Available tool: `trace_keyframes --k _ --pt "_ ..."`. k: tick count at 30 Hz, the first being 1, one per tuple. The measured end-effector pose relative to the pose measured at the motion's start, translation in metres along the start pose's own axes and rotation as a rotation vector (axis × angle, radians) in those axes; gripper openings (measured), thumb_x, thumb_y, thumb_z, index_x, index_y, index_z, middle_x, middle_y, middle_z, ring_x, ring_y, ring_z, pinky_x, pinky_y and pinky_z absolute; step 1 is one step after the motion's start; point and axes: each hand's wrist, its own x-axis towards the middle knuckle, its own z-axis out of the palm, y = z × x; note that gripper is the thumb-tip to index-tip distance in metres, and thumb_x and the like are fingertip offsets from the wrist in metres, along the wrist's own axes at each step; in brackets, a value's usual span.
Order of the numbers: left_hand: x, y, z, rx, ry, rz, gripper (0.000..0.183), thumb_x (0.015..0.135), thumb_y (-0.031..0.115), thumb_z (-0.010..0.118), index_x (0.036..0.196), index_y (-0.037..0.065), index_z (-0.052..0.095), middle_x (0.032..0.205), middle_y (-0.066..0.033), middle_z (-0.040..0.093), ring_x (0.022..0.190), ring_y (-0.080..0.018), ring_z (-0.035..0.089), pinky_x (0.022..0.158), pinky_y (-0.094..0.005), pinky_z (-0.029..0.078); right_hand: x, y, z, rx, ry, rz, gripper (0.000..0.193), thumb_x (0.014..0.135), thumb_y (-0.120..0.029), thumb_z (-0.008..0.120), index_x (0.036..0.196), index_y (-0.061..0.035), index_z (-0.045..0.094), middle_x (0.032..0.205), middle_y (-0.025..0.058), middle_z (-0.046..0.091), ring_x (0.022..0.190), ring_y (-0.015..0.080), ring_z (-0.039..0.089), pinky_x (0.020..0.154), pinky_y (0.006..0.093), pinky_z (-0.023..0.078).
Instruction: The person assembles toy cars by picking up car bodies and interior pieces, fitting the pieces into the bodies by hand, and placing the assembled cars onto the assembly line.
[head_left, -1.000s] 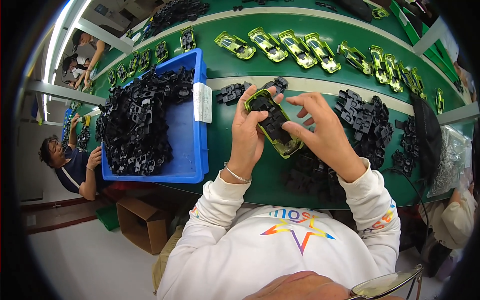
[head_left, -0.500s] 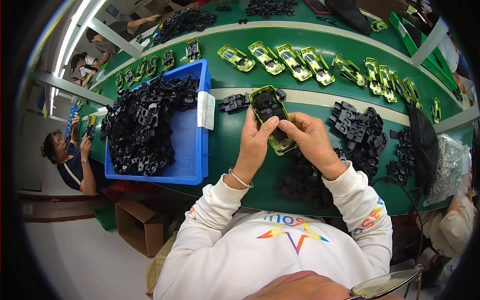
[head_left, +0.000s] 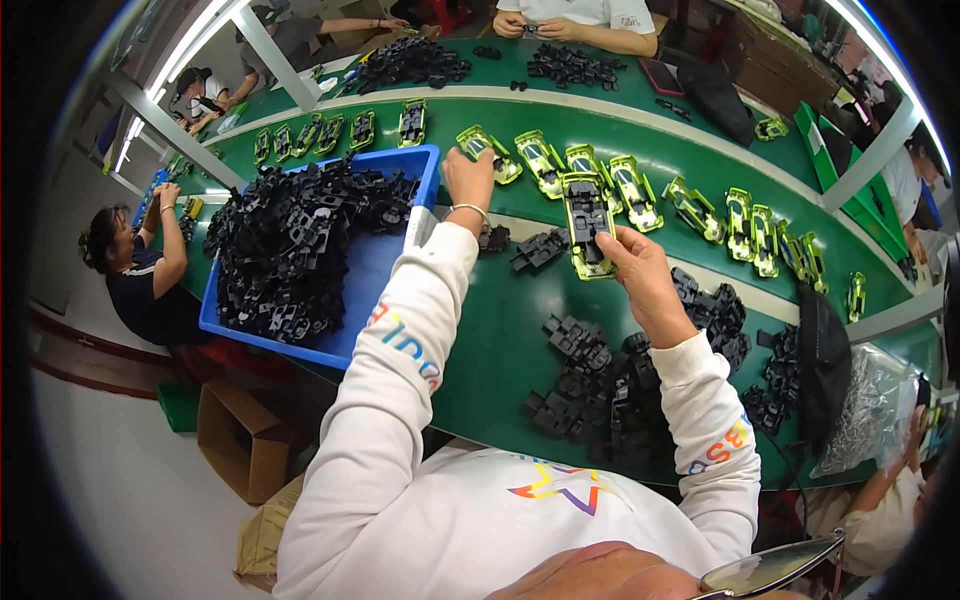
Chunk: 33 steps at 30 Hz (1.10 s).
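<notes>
Head view: my left hand (head_left: 468,182) has let go of the green-and-black car body (head_left: 589,222) and reached to 12 o'clock, fingers at a green shell (head_left: 502,166) on the bench (head_left: 490,350); I can't tell whether they grip. My right hand (head_left: 645,278) alone pinches the car body at 2 o'clock, so each hand attends to its own piece.
</notes>
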Motion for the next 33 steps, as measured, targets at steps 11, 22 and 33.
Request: trace_keyframes --k 11,22,33 --pt "0.087 -0.022 0.026 0.114 -0.062 -0.121 0.043 0.077 0.032 0.063 0.087 -0.009 0.07 0.095 -0.0332 0.066 0.094 -0.0495 0.063 0.087 -0.0493 0.051 0.064 -0.015 0.015 -0.159 0.062 0.002 0.049 0.092 -0.022 0.067 0.132 0.002 0.052 0.097 0.0082 0.069 0.077 0.0133 0.064 0.062 0.0282 0.05" --pt "0.04 0.072 -0.139 -0.764 -0.521 -0.284 0.035 0.092 0.011 0.047 0.118 -0.013 0.053 0.108 -0.0187 0.067 0.095 -0.0252 0.068 0.076 -0.0333 0.058 0.204 0.027 0.115 -0.167 -0.067 0.115 0.047 0.096 -0.018 0.059 0.139 -0.0029 0.046 0.097 0.0116 0.068 0.069 0.0195 0.067 0.055 0.0304 0.054" --pt "-0.129 0.072 -0.246 -0.803 -0.591 -0.551 0.053 0.086 0.008 0.048 0.138 -0.002 0.043 0.118 -0.0215 0.062 0.09 -0.0264 0.068 0.081 -0.0344 0.055 0.215 0.021 0.122 -0.553 -0.292 0.095 0.075 0.091 -0.017 0.063 0.152 0.0013 0.022 0.13 0.0198 0.056 0.106 0.0267 0.063 0.084 0.0342 0.054"
